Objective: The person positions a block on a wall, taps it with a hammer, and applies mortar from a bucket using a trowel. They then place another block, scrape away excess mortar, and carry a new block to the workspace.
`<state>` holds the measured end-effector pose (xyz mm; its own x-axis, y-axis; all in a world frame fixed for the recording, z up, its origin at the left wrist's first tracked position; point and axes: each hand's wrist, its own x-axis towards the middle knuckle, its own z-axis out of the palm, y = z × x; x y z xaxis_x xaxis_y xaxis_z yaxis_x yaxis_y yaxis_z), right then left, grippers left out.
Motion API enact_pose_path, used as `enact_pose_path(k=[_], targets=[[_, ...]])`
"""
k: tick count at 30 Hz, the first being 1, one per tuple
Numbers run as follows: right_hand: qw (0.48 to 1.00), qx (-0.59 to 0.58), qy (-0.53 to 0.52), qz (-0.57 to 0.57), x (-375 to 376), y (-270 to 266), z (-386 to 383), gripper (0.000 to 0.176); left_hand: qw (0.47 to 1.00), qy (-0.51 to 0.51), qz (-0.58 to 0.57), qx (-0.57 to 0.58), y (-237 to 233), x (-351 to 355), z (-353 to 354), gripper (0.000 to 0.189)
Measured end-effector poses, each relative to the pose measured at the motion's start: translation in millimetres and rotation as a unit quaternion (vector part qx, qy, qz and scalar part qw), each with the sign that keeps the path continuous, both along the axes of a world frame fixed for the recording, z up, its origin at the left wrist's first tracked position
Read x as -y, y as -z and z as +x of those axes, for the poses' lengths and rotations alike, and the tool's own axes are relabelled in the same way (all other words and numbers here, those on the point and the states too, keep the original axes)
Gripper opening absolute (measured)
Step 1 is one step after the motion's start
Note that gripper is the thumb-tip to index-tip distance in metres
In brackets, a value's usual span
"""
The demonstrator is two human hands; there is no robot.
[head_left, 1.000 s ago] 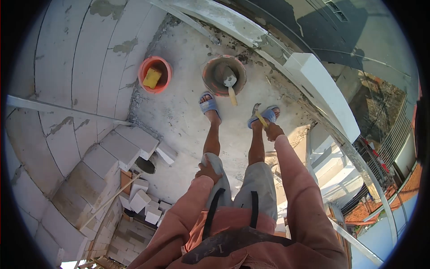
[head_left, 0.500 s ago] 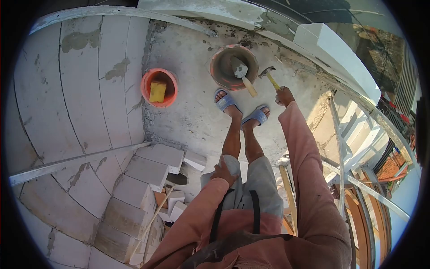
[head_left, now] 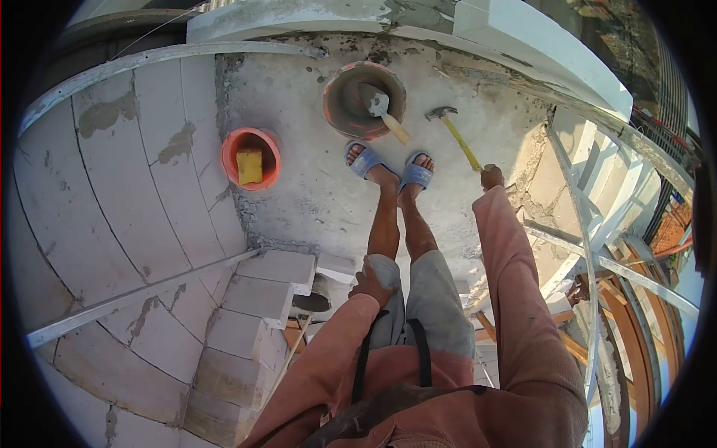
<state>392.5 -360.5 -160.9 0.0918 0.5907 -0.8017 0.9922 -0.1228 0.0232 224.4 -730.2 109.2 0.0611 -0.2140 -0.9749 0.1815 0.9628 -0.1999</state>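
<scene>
A claw hammer (head_left: pixel 458 138) with a yellow handle and dark head points up and left from my right hand (head_left: pixel 491 177). My right hand is closed at the very end of its handle, leaving nearly the whole handle in sight. My left hand (head_left: pixel 369 285) rests on my left knee, on the grey shorts (head_left: pixel 437 306), fingers spread over the cloth. Beyond my feet stands a round bucket (head_left: pixel 332 104) with grey residue on its wall. Inside it leans a trowel (head_left: pixel 394 128), its pale wooden handle sticking out over the rim.
A smaller orange bucket (head_left: pixel 272 149) with a yellow sponge (head_left: pixel 249 167) stands at the left by the block wall (head_left: pixel 112 179). Stacked blocks (head_left: pixel 258 299) lie at lower left. Metal bars (head_left: pixel 142 295) cross both sides. Timber (head_left: pixel 631 340) is at lower right.
My right hand has moved slightly right and down in view and now sits at the handle's end, showing more handle. My left hand stays on the knee. The view has shifted.
</scene>
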Motion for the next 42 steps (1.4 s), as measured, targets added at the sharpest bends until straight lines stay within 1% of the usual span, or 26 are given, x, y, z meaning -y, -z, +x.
enact_pose_path(k=[1, 3, 4, 5, 6, 7, 9, 10, 11, 14, 15, 17, 20, 23, 26, 27, 28, 30, 32, 33, 34, 36, 37, 39, 41, 42], targets=[[0.990, 0.044, -0.121, 0.061, 5.2, 13.0, 24.1, 0.046, 1.000, 0.002, 0.000, -0.003, 0.3, -0.6, 3.1, 0.127], [0.998, 0.022, -0.052, 0.031, 29.3, -12.2, 12.9, 0.045, 1.000, 0.008, -0.005, -0.012, 1.4, -5.3, 11.9, 0.127], [0.997, -0.023, -0.069, 0.022, 40.5, -10.2, 14.8, 0.046, 1.000, 0.016, -0.010, -0.018, 2.1, -8.2, 16.4, 0.127], [0.997, -0.050, -0.049, -0.012, 50.7, -25.0, -1.4, 0.046, 0.999, 0.020, -0.012, -0.023, 1.4, -12.0, 20.3, 0.127], [0.994, -0.061, -0.082, -0.028, 61.2, -37.5, -18.8, 0.044, 0.999, 0.024, -0.014, -0.028, 0.7, -15.9, 24.2, 0.128], [0.989, -0.087, -0.107, -0.054, 72.6, -18.6, -19.2, 0.044, 0.999, 0.024, -0.014, -0.035, 0.0, -19.2, 26.1, 0.128], [0.988, -0.119, -0.078, -0.068, 92.3, -19.6, -49.4, 0.048, 0.998, 0.032, -0.016, -0.053, -2.3, -24.4, 29.7, 0.127], [0.982, -0.176, -0.068, 0.001, 106.1, -17.6, -63.3, 0.047, 0.997, 0.037, -0.017, -0.065, -2.6, -27.4, 30.5, 0.127], [0.982, -0.176, -0.062, -0.013, 109.9, -33.4, -88.3, 0.052, 0.996, 0.036, -0.014, -0.084, -3.9, -30.2, 29.1, 0.124], [0.974, -0.197, -0.111, 0.006, 130.5, -25.9, -129.4, 0.061, 0.988, 0.014, 0.002, -0.152, -13.2, -37.5, 20.5, 0.113], [0.972, -0.194, -0.131, 0.006, 131.2, -32.2, -143.6, 0.064, 0.984, -0.002, 0.028, -0.178, -13.7, -35.2, 15.8, 0.107], [0.973, -0.202, -0.109, -0.012, 130.0, -47.4, -165.9, 0.068, 0.970, -0.038, 0.080, -0.228, -13.3, -24.9, 3.5, 0.095], [0.977, -0.196, -0.077, -0.041, 124.9, -58.1, -190.0, 0.069, 0.971, -0.017, 0.072, -0.229, -10.5, -6.6, -12.2, 0.084], [0.978, -0.190, -0.076, -0.032, 128.6, -31.2, -209.4, 0.067, 0.969, 0.035, 0.032, -0.242, 4.5, 15.5, -10.6, 0.080], [0.979, -0.180, -0.084, -0.036, 131.8, -6.6, -223.6, 0.072, 0.959, -0.026, 0.076, -0.270, 58.3, 63.3, -20.8, 0.075], [0.980, -0.174, -0.089, -0.043, 130.5, -4.2, -230.2, 0.075, 0.947, -0.058, 0.146, -0.281, 89.3, 79.8, -30.4, 0.073], [0.981, -0.158, -0.103, -0.048, 133.0, -6.9, -237.4, 0.071, 0.930, -0.092, 0.210, -0.287, 118.5, 89.7, -44.4, 0.071], [0.982, -0.125, -0.134, -0.050, 133.1, -12.9, -256.6, 0.064, 0.891, -0.230, 0.233, -0.314, 167.0, 66.3, -83.3, 0.074], [0.976, -0.137, -0.154, -0.076, 143.5, -4.8, -263.2, 0.064, 0.874, -0.328, 0.209, -0.292, 216.6, 33.0, -135.8, 0.088], [0.972, -0.145, -0.164, -0.087, 144.6, -0.3, -266.1, 0.064, 0.852, -0.387, 0.226, -0.271, 265.2, 33.9, -156.8, 0.094], [0.965, -0.161, -0.177, -0.111, 141.6, 5.1, -267.8, 0.064, 0.819, -0.446, 0.257, -0.254, 295.1, 22.7, -175.8, 0.103], [0.947, -0.187, -0.201, -0.167, 138.4, 10.8, -263.7, 0.064, 0.811, -0.496, 0.187, -0.247, 302.1, -25.4, -213.2, 0.103], [0.942, -0.183, -0.224, -0.172, 131.8, -3.8, -259.6, 0.066, 0.800, -0.525, 0.167, -0.237, 311.4, -40.8, -225.8, 0.101], [0.930, -0.180, -0.270, -0.175, 107.2, -56.5, -249.5, 0.071, 0.806, -0.511, 0.191, -0.227, 331.0, -63.3, -242.2, 0.091], [0.938, -0.231, -0.208, -0.152, 91.9, -93.9, -227.5, 0.058, 0.812, -0.499, 0.215, -0.213, 344.9, -71.9, -250.4, 0.085], [0.947, -0.249, -0.105, -0.172, 87.6, -105.3, -213.9, 0.050, 0.815, -0.490, 0.229, -0.207, 346.6, -76.6, -254.2, 0.081]])
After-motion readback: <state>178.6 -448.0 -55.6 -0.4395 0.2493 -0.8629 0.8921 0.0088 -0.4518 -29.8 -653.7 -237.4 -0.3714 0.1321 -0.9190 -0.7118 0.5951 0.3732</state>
